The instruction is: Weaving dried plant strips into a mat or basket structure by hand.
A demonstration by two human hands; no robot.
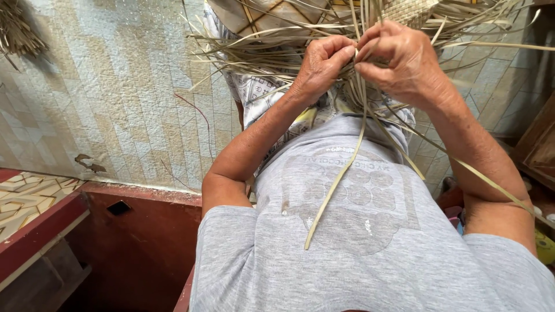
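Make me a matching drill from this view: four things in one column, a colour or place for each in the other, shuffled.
1. left hand
2. long loose strip
3. shirt
4. floor tiles

a. grey
b. hangs down over the chest
c. pale green and tan
d. pinching strips beside the right hand

Pairs: 1-d, 2-b, 3-a, 4-c
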